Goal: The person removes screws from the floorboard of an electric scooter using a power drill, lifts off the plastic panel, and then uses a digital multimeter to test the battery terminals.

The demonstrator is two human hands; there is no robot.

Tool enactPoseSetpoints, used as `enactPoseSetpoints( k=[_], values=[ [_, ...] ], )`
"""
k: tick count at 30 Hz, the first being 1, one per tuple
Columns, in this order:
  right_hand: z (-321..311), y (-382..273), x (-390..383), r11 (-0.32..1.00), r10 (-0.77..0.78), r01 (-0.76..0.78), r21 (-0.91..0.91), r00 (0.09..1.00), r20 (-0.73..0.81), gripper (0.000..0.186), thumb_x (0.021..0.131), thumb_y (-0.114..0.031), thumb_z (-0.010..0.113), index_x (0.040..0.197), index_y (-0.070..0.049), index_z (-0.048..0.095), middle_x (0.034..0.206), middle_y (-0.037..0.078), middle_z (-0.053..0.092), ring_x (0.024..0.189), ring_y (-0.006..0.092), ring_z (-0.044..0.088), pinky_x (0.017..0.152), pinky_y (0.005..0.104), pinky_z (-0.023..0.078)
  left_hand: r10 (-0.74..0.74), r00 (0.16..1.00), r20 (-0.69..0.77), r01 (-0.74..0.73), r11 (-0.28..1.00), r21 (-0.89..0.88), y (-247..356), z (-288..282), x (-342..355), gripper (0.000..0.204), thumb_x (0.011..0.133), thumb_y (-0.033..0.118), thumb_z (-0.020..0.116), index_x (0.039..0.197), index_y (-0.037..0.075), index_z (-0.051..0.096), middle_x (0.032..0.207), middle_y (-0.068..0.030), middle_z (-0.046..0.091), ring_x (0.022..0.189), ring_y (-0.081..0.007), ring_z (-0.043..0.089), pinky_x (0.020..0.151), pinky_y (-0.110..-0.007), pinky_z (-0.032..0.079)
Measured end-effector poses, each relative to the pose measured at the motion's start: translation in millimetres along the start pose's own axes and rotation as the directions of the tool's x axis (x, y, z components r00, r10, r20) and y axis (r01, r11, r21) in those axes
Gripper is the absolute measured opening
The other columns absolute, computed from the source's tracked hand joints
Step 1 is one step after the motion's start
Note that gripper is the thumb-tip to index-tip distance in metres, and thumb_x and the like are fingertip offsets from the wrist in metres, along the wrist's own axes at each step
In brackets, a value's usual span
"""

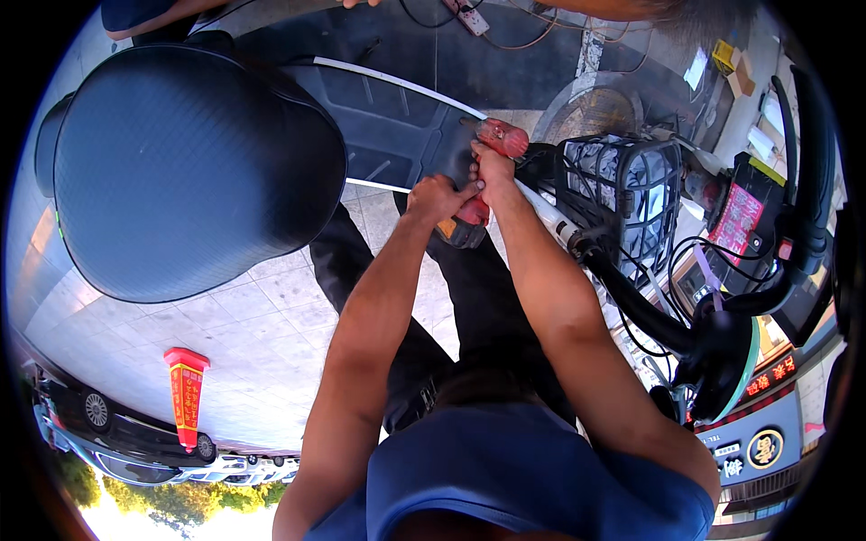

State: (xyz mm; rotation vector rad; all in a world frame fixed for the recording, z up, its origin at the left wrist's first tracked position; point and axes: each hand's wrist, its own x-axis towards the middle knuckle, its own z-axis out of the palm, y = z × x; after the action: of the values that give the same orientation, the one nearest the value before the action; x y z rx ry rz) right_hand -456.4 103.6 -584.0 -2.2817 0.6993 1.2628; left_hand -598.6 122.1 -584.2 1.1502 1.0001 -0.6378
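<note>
My left hand and my right hand are close together on a red power drill, with fingers curled and thumbs nearly meeting. The drill's dark and yellow battery end shows below my hands, toward my legs. It is held over the right end of a scooter's dark footboard, which has pale edging along its sides. My hands cover much of the tool and whatever its tip touches, so that contact is unclear.
A large black seat fills the left. At right are handlebars with cables and a black wire basket. A power strip lies beyond, near another person's arm. A red sign and parked cars stand behind.
</note>
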Motion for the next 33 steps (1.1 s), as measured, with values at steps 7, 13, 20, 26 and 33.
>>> enactPoseSetpoints(
  k=[7, 13, 20, 26, 33],
  values=[
    [2, 9, -21, 0.996, -0.062, 0.064, 0.068, 0.998, -0.033, 0.019, 0.090, -0.020, 0.072, 0.082, -0.013, 0.056, 0.065, -0.001, 0.049, 0.046, 0.0110, 0.045, 0.034, 0.0242, 0.030, 0.024, 0.999, -0.037, -0.024, 1.000, 0.014, -6, 2, -11, 0.082, 0.077, 0.081, 0.057, 0.089, 0.003, 0.077, 0.092, -0.0247, 0.073, 0.097, -0.0393, 0.071, 0.089, -0.046, 0.054],
    [-3, 19, -33, 0.992, -0.067, 0.069, 0.106, 0.998, -0.014, 0.018, 0.091, -0.022, 0.071, 0.085, -0.014, 0.056, 0.064, -0.001, 0.049, 0.048, 0.0113, 0.047, 0.036, 0.0240, 0.030, 0.066, 0.998, -0.019, -0.065, 0.996, 0.055, -10, -3, -24, 0.079, 0.081, 0.079, 0.056, 0.091, 0.004, 0.077, 0.091, -0.0239, 0.073, 0.096, -0.0399, 0.071, 0.087, -0.047, 0.054],
    [-33, 63, -83, 0.943, -0.018, -0.078, 0.323, 0.959, 0.283, 0.024, 0.093, -0.031, 0.070, 0.104, -0.013, 0.059, 0.062, 0.000, 0.049, 0.046, 0.0132, 0.045, 0.046, 0.0313, 0.040, 0.111, 0.945, -0.308, -0.263, 0.818, -0.512, -64, -15, -15, 0.041, 0.098, 0.039, 0.061, 0.100, 0.000, 0.072, 0.080, -0.0129, 0.068, 0.075, -0.0273, 0.066, 0.067, -0.038, 0.050],
    [-80, 141, -159, 0.840, -0.311, -0.095, 0.533, 0.722, 0.618, 0.035, 0.102, -0.037, 0.057, 0.118, -0.006, 0.052, 0.065, 0.001, 0.048, 0.050, 0.0126, 0.048, 0.052, 0.0306, 0.043, 0.255, 0.964, -0.078, -0.164, 0.338, -0.927, -34, -58, -80, 0.031, 0.102, 0.026, 0.061, 0.121, 0.001, 0.061, 0.071, 0.0055, 0.039, 0.058, -0.0051, 0.034, 0.054, -0.022, 0.029],
    [-76, 224, -204, 0.767, -0.437, -0.128, 0.629, 0.613, 0.658, 0.039, 0.097, -0.028, 0.064, 0.122, -0.003, 0.050, 0.064, 0.003, 0.048, 0.049, 0.0142, 0.049, 0.051, 0.0308, 0.044, 0.383, 0.920, -0.087, -0.211, 0.295, -0.932, -65, -31, -139, 0.019, 0.102, 0.018, 0.059, 0.104, 0.000, 0.065, 0.069, 0.0040, 0.045, 0.059, -0.0060, 0.035, 0.055, -0.023, 0.031]
  ],
)
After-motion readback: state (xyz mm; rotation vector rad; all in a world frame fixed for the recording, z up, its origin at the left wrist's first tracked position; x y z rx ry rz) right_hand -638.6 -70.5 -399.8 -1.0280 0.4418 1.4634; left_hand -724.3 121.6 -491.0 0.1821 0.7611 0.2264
